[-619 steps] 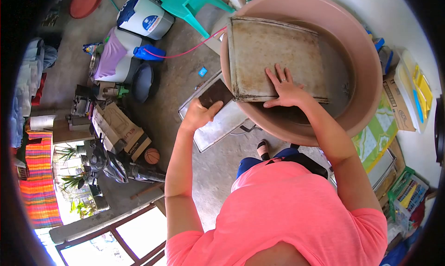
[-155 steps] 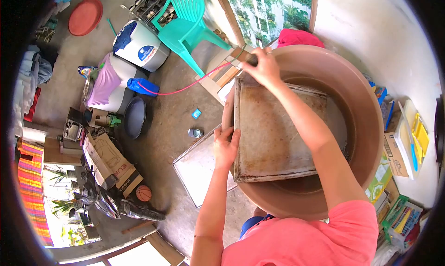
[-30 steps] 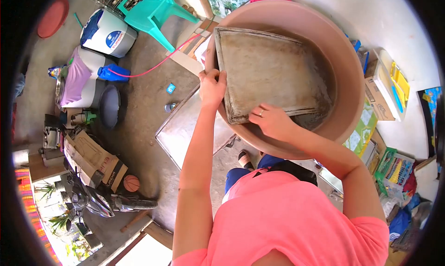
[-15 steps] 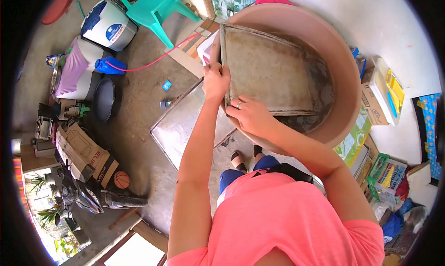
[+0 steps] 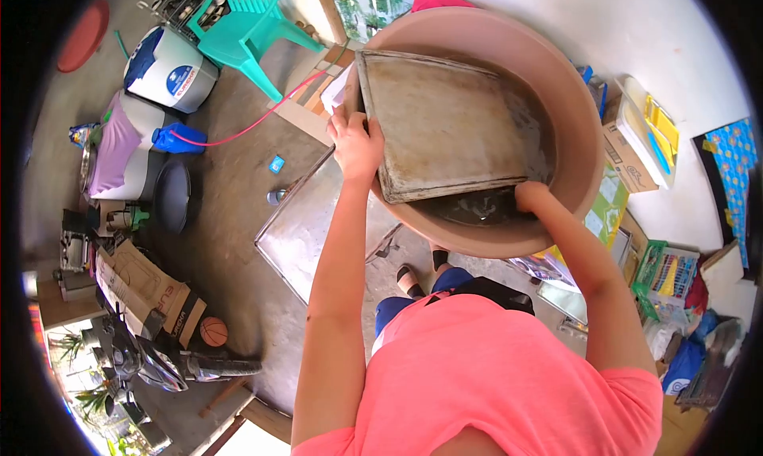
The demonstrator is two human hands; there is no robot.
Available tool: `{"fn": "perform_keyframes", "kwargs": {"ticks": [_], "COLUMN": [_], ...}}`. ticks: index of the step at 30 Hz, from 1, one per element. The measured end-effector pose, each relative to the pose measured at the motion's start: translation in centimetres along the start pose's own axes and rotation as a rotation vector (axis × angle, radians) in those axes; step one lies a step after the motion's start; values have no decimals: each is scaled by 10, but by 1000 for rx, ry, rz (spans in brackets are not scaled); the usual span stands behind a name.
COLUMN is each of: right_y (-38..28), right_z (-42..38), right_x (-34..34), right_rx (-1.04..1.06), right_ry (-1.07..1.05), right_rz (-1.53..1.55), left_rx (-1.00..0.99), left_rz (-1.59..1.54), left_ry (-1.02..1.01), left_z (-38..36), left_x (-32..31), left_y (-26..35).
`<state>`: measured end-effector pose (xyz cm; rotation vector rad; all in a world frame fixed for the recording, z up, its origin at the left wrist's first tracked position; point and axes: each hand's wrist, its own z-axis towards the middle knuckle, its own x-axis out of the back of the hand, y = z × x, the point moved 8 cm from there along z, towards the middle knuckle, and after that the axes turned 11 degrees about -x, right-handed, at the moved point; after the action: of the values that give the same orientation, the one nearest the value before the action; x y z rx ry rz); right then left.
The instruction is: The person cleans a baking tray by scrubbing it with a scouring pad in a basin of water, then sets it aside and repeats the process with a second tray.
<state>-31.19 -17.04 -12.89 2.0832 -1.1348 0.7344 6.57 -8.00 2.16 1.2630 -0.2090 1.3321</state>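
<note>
1. Stained tray (image 5: 445, 122): tilted inside the brown tub (image 5: 578, 142), left edge at the rim, far end in murky water (image 5: 469, 209).
2. Left hand (image 5: 358, 143): fingers curled, gripping the tray's left edge.
3. Right hand (image 5: 534, 198): at the tray's lower right corner, by the water; fingers hidden, cannot tell whether closed on anything.
4. Second tray (image 5: 306, 217): on the floor, left of the tub.

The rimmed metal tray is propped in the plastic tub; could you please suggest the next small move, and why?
I would probably rub the right hand along the lower rim of the tray: dark grime lines that rim, the hand is by its right end, and the left hand, at the left edge, could steady it.
</note>
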Motion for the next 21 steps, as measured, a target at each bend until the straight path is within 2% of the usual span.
{"fn": "perform_keyframes", "kwargs": {"ticks": [3, 5, 7, 9, 11, 13, 16, 17, 21], "right_y": [-38, -64, -99, -125, -141, -170, -195, -190, -162], "right_z": [10, -18, -65, -100, -126, -141, -165, -167, -155], "right_x": [-42, -13, 42, 101, 148, 173, 181, 174, 149], "right_rx": [263, 344, 645, 756, 718, 768, 837, 855, 766], "right_ry": [-181, -338, -303, -116, 106, 363, 645, 688, 631], "right_rz": [-174, 190, 333, 562, 902, 976, 914, 886, 827], "left_rx": [-37, -25, 33, 77, 135, 201, 249, 238, 247], "left_rz": [18, 17, -3, -1, -53, -163, -115, -73, 9], "left_ry": [14, -3, -38, -23, -93, -240, -344, -336, -320], "left_z": [1, 0, 0, -2, -1, 1, 2, 2, 1], "left_x": [-2, -1, 4, 1, -8, -19, -17, -16, -15], "left_y": [-4, -4, -1, -7, -15, -25, -18, -17, -12]}}
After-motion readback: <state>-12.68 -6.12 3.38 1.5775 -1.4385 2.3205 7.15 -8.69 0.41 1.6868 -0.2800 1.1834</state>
